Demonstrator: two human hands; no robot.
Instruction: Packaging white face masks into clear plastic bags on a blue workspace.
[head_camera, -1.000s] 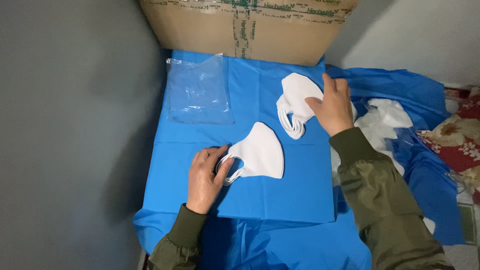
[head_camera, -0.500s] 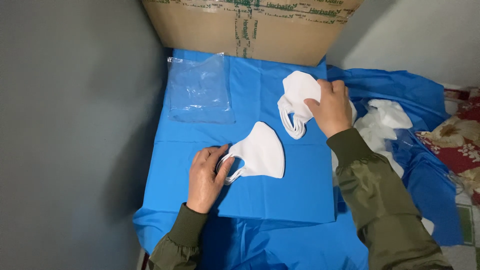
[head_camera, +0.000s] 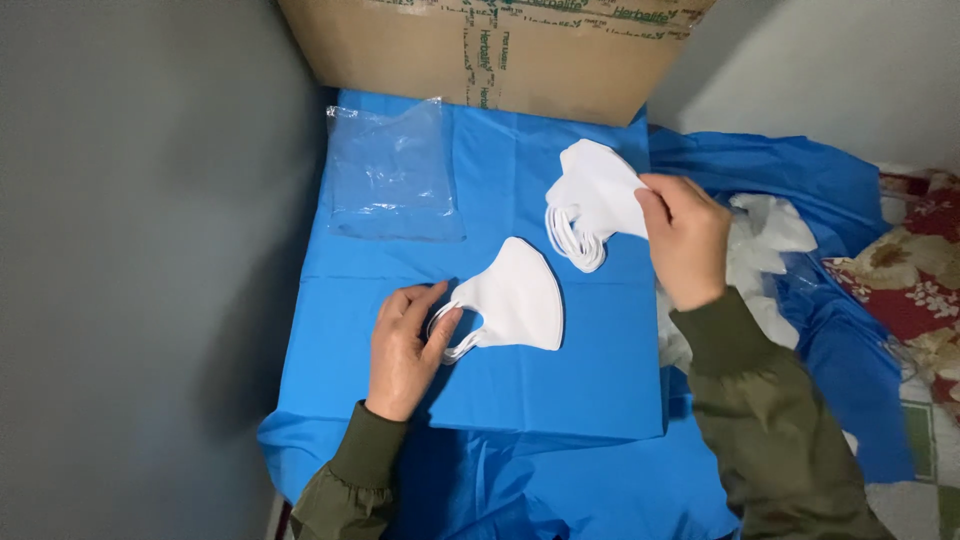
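Note:
A folded white face mask (head_camera: 520, 300) lies flat on the blue cloth-covered surface (head_camera: 560, 390). My left hand (head_camera: 405, 345) rests on the cloth with its fingertips on the mask's ear loops at its left end. My right hand (head_camera: 685, 240) pinches the edge of a small stack of white masks (head_camera: 592, 200) and lifts it off the cloth, with the ear loops hanging down at the stack's lower left. Both arms wear olive green sleeves.
A clear plastic bag (head_camera: 392, 170) lies flat at the cloth's far left. A brown cardboard box (head_camera: 480, 50) stands along the far edge. To the right are crumpled blue cloth (head_camera: 780, 170), white and clear wrappings (head_camera: 765, 235) and a floral fabric (head_camera: 920, 270). A grey wall (head_camera: 140, 250) runs on the left.
My right hand has gone from pressing on the stack of masks to pinching its edge and raising it. My left hand stays at the single mask's ear loops.

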